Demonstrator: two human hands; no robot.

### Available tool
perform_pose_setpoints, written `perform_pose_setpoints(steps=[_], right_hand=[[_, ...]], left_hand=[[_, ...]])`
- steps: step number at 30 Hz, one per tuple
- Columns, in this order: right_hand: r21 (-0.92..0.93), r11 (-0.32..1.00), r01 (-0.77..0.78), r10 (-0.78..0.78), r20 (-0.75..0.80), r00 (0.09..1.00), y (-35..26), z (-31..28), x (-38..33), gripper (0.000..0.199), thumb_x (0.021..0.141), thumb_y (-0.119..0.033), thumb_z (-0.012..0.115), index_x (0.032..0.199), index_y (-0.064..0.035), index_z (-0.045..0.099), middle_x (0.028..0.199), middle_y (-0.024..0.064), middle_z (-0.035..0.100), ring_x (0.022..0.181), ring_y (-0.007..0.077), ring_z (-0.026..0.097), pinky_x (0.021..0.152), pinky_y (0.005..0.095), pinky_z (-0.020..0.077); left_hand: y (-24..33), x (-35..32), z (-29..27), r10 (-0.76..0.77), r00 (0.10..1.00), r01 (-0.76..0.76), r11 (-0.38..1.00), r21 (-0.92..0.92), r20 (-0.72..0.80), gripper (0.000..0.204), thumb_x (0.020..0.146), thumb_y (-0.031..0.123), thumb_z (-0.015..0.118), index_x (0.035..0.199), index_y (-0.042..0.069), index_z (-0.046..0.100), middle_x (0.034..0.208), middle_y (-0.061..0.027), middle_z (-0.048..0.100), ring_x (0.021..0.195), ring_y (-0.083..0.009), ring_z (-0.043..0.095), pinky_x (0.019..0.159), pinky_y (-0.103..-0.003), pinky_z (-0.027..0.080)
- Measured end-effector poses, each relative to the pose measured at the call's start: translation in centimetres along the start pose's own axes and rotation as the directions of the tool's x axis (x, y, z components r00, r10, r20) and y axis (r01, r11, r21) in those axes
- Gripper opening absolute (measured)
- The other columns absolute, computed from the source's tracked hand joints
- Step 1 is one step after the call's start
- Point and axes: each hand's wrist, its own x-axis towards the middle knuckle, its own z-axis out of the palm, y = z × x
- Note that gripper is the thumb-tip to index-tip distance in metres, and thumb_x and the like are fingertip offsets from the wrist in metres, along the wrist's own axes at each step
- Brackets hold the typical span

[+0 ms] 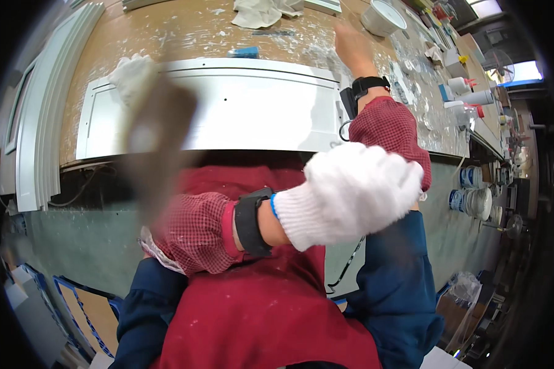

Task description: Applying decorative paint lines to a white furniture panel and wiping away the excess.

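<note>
My left hand (357, 194), in a white knitted glove, reaches across my body to my right arm. Its fingers curl over the red checked sleeve cover (391, 126) near the right elbow. My right hand (352, 46) is bare and stretches forward over the workbench near a white tub (383, 18); its fingers are smeared and do not show clearly. A black band with a dark device (363, 92) circles the right wrist. Below both arms' reach lies a white framed panel (228, 111) along the bench's near edge. Another white glove (132, 77) rests on its left end.
Stacked white mouldings (49, 123) stand at the left. A blue block (244, 53) and pale cloth (258, 12) lie beyond the panel. Bottles (471, 114) line the right, above several floor buckets (474, 200). A blurred brown shape (160, 129) hangs close in front.
</note>
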Motion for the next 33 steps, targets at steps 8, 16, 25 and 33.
perform_pose_setpoints(steps=[8,16,25,33], right_hand=[[-0.089,0.976,-0.199,0.213,0.181,0.960,1.1,0.4,-0.2,0.021,0.083,-0.012,0.052,0.099,-0.0111,0.065,0.094,0.0181,0.067,0.091,0.0384,0.064,0.077,0.0474,0.0513],[0.952,-0.162,-0.260,0.860,0.265,0.436,6.2,-0.2,1.5,0.011,0.079,-0.005,0.056,0.071,-0.0016,0.062,0.066,0.0116,0.063,0.043,0.0198,0.057,0.040,0.0286,0.0429],[0.934,-0.348,0.079,0.908,0.315,0.275,7.4,-2.3,3.4,0.007,0.080,0.005,0.048,0.081,-0.0013,0.050,0.064,0.0075,0.055,0.046,0.0153,0.051,0.037,0.0238,0.0346],[0.959,-0.218,-0.181,0.955,0.248,0.164,5.4,-1.6,1.6,0.006,0.081,0.005,0.050,0.082,-0.0010,0.052,0.067,0.0100,0.058,0.047,0.0172,0.054,0.038,0.0259,0.0383]], left_hand=[[5.5,-1.6,-2.8,0.191,0.981,-0.182,0.858,-0.480,-0.031,0.019,0.067,0.021,0.062,0.079,0.007,0.066,0.062,0.0012,0.051,0.052,-0.0108,0.050,0.045,-0.026,0.038],[0.8,-5.9,-4.8,0.048,0.945,0.129,0.855,-0.501,0.324,0.030,0.081,0.019,0.061,0.111,0.017,0.062,0.076,-0.0012,0.058,0.068,-0.0182,0.062,0.053,-0.030,0.049],[1.1,-4.2,-4.7,0.316,0.814,0.465,0.147,-0.873,0.487,0.010,0.085,0.009,0.061,0.094,0.007,0.057,0.094,-0.0083,0.064,0.085,-0.0248,0.063,0.068,-0.035,0.051],[-2.4,-6.5,-3.3,-0.054,0.516,0.772,-0.402,-0.492,0.855,0.027,0.082,0.002,0.066,0.106,0.000,0.053,0.097,-0.0048,0.060,0.080,-0.0119,0.059,0.067,-0.024,0.052]])
